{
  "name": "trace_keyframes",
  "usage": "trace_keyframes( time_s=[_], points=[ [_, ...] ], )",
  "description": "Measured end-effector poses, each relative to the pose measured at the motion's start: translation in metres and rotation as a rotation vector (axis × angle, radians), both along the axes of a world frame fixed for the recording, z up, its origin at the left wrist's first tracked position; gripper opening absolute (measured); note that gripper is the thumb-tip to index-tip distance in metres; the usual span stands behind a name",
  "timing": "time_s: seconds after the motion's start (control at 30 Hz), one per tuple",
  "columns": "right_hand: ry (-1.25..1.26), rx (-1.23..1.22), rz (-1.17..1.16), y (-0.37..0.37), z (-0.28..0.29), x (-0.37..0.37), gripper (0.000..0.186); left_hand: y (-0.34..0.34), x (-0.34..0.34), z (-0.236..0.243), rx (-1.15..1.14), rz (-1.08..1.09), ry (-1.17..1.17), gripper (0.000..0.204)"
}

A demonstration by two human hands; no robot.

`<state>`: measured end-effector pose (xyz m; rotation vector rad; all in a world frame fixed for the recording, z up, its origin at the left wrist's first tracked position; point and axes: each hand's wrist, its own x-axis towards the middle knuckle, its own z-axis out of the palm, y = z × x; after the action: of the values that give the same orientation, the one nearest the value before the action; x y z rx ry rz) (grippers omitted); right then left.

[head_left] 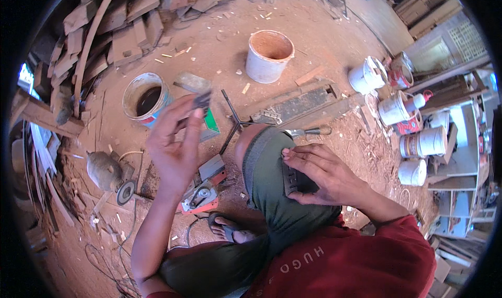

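**Holding dark strips at the knee and in the air**

Sitting on the dusty floor [324, 47], the person presses the right hand [324, 175] flat on a dark ridged strip [294, 182] lying on the raised knee [264, 157], fingers together over its edges. The left hand [175, 146] is lifted, fingers pinching a small dark piece [203, 100] at the tips. An orange power tool [201, 196] lies just beside the foot [230, 230], a blue-banded bucket [145, 98] and white bucket [269, 55] beyond.
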<state>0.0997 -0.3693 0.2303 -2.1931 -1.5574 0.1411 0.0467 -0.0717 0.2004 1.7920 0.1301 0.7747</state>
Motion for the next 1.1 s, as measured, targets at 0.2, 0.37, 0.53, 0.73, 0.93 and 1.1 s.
trace_keyframes(
  time_s=[0.2,0.37,0.53,0.73,0.93,1.1],
  points=[
    [-0.024,-0.073,-0.002,-0.007,-0.006,-0.011,0.076,0.016,-0.002,-0.011,-0.082,0.026,-0.101,0.019],
    [-0.061,-0.118,-0.031,-0.003,0.003,-0.012,0.08,0.015,-0.004,-0.019,-0.115,0.009,-0.088,0.019],
    [0.447,-0.137,-0.027,-0.011,0.033,0.016,0.088,0.019,-0.013,-0.019,-0.187,-0.031,-0.037,0.02],
    [0.328,0.281,-0.152,-0.002,-0.005,0.008,0.083,0.011,-0.011,-0.024,-0.351,-0.058,0.111,0.025],
    [-0.006,0.216,-0.124,-0.008,-0.044,-0.013,0.075,0.011,-0.014,-0.024,-0.413,-0.038,0.143,0.022],
    [0.011,0.234,-0.14,-0.006,-0.042,-0.02,0.069,0.002,-0.01,-0.022,-0.437,-0.056,0.157,0.022]
  ],
)
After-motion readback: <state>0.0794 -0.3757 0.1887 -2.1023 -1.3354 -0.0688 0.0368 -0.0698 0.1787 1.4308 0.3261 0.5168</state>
